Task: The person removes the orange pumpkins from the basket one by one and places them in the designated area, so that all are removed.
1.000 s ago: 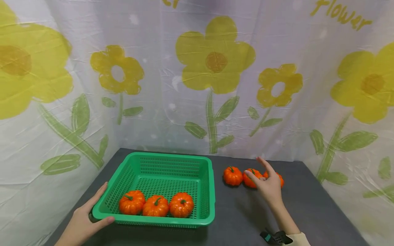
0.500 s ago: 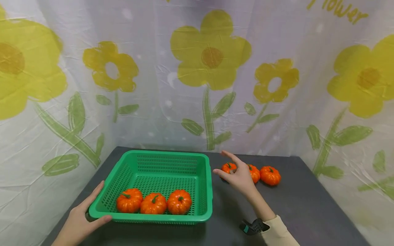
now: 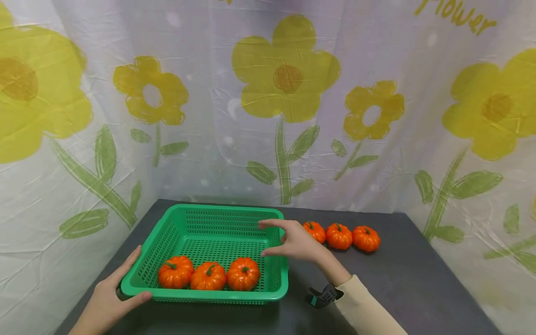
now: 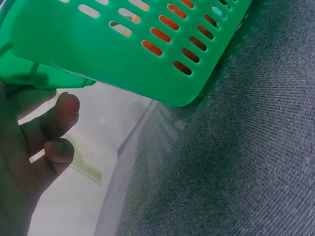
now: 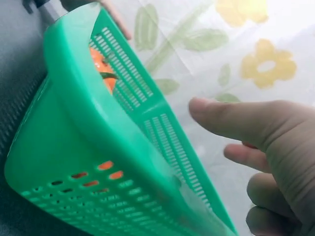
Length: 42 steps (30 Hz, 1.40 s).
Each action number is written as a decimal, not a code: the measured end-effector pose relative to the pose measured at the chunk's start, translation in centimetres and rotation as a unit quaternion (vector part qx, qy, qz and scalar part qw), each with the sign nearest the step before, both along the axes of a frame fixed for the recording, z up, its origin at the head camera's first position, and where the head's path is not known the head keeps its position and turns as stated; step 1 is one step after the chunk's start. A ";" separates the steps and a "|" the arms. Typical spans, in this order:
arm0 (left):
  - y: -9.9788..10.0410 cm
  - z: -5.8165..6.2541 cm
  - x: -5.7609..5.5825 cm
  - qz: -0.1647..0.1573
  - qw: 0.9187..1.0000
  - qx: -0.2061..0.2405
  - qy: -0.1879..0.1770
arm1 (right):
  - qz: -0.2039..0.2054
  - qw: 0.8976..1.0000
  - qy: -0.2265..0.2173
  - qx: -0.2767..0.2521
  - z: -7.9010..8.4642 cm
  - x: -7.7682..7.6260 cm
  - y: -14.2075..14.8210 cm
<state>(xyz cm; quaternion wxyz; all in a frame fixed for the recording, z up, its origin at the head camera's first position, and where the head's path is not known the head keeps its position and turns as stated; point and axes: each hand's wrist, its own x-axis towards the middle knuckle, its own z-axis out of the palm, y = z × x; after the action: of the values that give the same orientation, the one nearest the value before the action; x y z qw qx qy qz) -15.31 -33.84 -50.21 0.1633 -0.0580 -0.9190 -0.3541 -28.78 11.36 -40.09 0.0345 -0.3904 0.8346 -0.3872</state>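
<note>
A: Where does the green basket (image 3: 205,295) lie against each grip?

B: On the tabletop (image 3: 402,288), left of centre. The left hand (image 3: 106,295) grips its near left corner, thumb across the near rim, fingers along the left side. The right hand (image 3: 295,242) hangs over the right rim, thumb and fingertips spread wide apart; whether it touches the rim, I cannot tell.

A: And which way do things point?

B: The basket faces up, its long axis apparently left to right. Three orange pumpkins (image 3: 208,277) sit along its near wall; the left one's stem leans left, the middle one's right.

A: Edges and room?

B: Mesh floor shows between those and the far wall. The far rim is near the tabletop's back edge, before a flower-printed cloth (image 3: 217,139). Right of the basket, an outer row of pumpkins (image 3: 339,236) runs sideways, with dark surface in front.
</note>
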 end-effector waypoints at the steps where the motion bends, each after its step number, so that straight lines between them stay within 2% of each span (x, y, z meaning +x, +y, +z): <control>1: 0.0 0.0 0.0 0.000 1.000 0.000 0.002 | 0.011 1.000 -0.003 0.007 0.2 0.0 -0.3; 8: 0.1 0.1 0.0 0.002 1.000 0.001 0.002 | 0.053 0.997 0.000 0.061 1.1 -0.7 -2.5; 13: 0.1 0.0 0.0 0.006 1.000 -0.004 -0.003 | 0.087 0.992 0.001 0.090 1.5 -1.8 -3.9; 20: 0.0 0.0 0.0 0.008 1.000 -0.005 -0.013 | 0.117 0.984 -0.020 0.132 1.2 -3.3 -5.7; 23: 0.0 0.0 0.0 0.006 1.000 -0.003 -0.008 | 0.138 0.978 -0.045 0.151 0.8 -3.8 -6.3; 28: 0.0 0.0 0.0 0.007 1.000 -0.007 -0.005 | 0.186 0.960 -0.104 0.182 0.1 -4.1 -7.0; 31: 0.1 0.0 0.0 0.007 1.000 -0.007 -0.012 | 0.205 0.951 -0.124 0.194 -0.3 -4.2 -7.1; 37: 0.0 0.0 -0.1 0.005 1.000 -0.003 -0.015 | 0.211 0.946 -0.137 0.206 -0.5 -4.6 -6.9; 42: -0.1 0.0 -0.1 0.006 1.000 -0.004 -0.015 | 0.218 0.930 -0.176 0.239 -0.8 -5.1 -6.8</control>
<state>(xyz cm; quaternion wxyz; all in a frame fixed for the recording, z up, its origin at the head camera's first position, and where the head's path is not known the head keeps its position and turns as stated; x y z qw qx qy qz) -15.42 -33.94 -50.24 0.1513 -0.0479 -0.9231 -0.3503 -33.88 4.56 -40.84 0.3562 -0.4686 0.7774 -0.2219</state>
